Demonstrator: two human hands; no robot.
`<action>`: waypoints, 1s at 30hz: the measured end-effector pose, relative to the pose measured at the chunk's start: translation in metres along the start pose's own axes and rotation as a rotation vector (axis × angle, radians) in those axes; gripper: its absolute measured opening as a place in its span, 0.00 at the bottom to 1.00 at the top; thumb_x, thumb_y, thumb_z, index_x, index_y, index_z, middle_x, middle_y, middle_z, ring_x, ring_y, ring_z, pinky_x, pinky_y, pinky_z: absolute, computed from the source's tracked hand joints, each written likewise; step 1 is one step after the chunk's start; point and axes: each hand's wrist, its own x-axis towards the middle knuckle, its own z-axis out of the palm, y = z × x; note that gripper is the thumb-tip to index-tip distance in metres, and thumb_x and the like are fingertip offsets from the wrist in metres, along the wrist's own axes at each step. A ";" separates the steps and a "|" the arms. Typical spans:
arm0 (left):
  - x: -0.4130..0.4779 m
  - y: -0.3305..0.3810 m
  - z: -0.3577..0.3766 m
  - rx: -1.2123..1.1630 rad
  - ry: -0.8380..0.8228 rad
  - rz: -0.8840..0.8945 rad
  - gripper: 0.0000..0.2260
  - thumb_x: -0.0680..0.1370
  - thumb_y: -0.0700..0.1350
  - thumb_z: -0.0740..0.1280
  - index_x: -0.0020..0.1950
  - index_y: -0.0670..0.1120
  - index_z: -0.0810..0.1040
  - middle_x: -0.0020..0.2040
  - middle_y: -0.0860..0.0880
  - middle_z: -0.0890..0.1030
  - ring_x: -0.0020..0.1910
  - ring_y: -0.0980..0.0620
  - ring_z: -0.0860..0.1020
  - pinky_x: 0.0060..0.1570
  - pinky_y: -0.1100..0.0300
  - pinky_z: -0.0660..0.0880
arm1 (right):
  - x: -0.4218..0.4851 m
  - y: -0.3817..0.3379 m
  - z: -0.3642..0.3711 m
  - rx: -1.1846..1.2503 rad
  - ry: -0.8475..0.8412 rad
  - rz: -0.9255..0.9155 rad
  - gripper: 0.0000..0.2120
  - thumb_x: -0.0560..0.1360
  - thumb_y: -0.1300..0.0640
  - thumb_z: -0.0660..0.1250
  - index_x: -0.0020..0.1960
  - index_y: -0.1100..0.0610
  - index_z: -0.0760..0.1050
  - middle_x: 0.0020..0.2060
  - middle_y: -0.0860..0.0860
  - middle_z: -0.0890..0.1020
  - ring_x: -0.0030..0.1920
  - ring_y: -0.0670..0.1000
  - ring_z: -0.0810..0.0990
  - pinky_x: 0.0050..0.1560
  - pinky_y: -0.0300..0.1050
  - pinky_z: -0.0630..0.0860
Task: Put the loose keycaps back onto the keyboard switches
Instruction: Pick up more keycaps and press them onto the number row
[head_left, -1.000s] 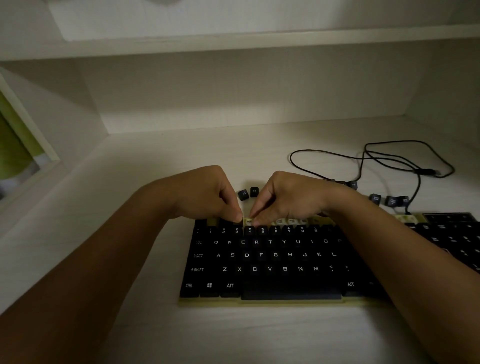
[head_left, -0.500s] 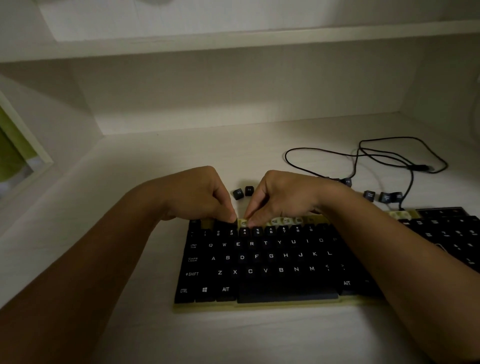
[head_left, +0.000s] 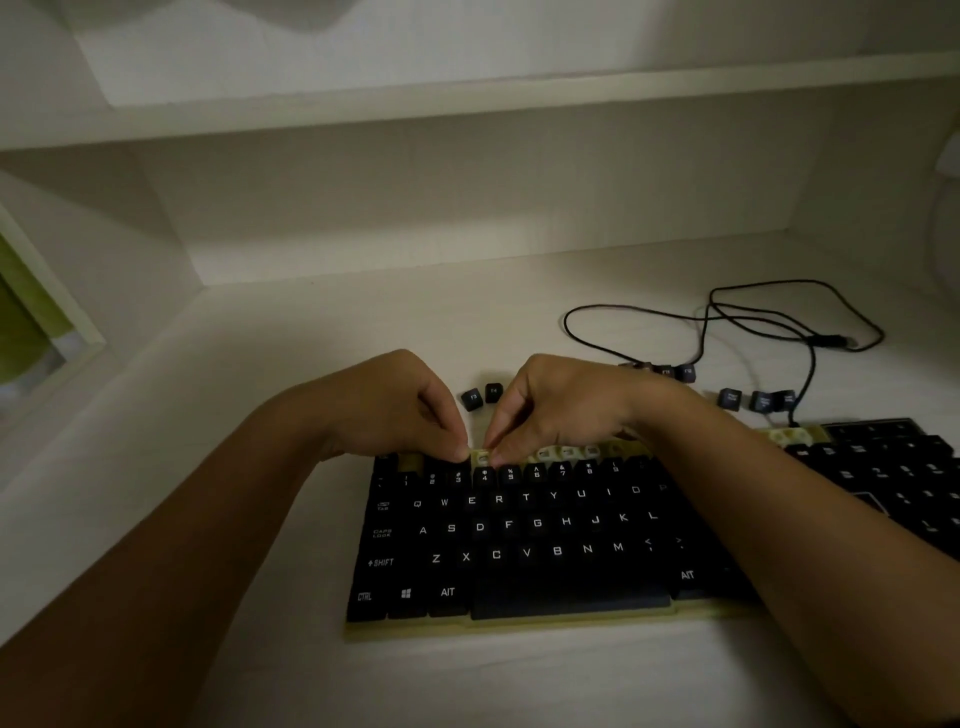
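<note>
White desk (head_left: 322, 364) in a dim alcove | black keyboard (head_left: 519, 551) lies at its near edge | loose keycaps (head_left: 482, 397) sit just behind it | black cable (head_left: 727, 317) loops at right

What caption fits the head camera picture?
Both hands, left and right, work at the keyboard's top row; loose keycaps wait behind.
</note>
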 end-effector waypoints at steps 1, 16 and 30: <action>0.000 -0.003 0.000 -0.016 -0.024 0.013 0.02 0.70 0.40 0.76 0.42 0.44 0.86 0.34 0.51 0.85 0.30 0.63 0.80 0.33 0.70 0.73 | 0.000 0.001 0.000 0.005 -0.001 -0.002 0.08 0.70 0.55 0.78 0.48 0.55 0.87 0.41 0.45 0.88 0.44 0.38 0.82 0.58 0.37 0.74; 0.048 -0.015 0.010 0.132 0.373 -0.046 0.11 0.70 0.52 0.75 0.49 0.48 0.85 0.40 0.56 0.82 0.36 0.62 0.78 0.38 0.64 0.74 | -0.007 0.005 -0.013 -0.031 -0.033 -0.011 0.07 0.69 0.57 0.78 0.47 0.53 0.87 0.44 0.49 0.88 0.46 0.42 0.83 0.62 0.45 0.76; 0.046 -0.014 0.009 0.123 0.368 -0.022 0.02 0.68 0.45 0.76 0.39 0.50 0.87 0.30 0.58 0.82 0.31 0.62 0.78 0.37 0.64 0.74 | -0.005 0.005 -0.013 -0.127 -0.035 -0.022 0.08 0.70 0.59 0.77 0.49 0.52 0.87 0.43 0.48 0.88 0.46 0.46 0.84 0.62 0.48 0.78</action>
